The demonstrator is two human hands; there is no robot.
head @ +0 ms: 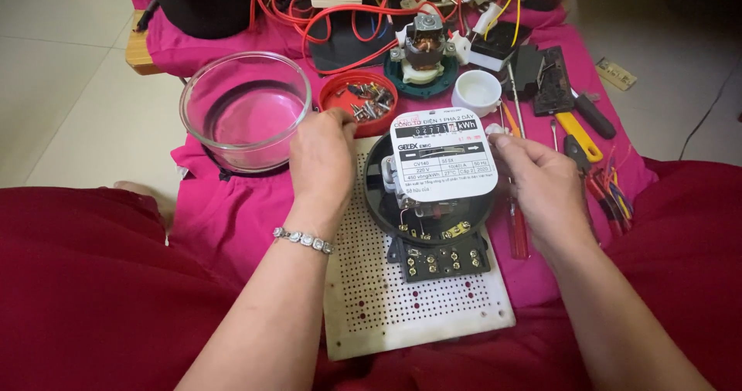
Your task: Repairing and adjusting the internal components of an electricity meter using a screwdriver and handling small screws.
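Note:
An opened electricity meter [433, 182] with a white dial face and round black base lies on a white perforated board [386, 298]. Its black terminal block [440, 260] with brass screws faces me. My left hand [321, 163] rests at the meter's left edge, fingertips by a red lid [340, 93] holding several screws. My right hand [533, 178] touches the meter's right upper edge, fingers pinched on something small I cannot make out. A bracelet is on my left wrist.
A clear glass bowl [246, 113] stands left of the red lid. A small motor [423, 51], white cup [476, 91], red wires [340, 12], black parts and screwdrivers [580, 136] crowd the pink cloth [224, 213] behind and to the right.

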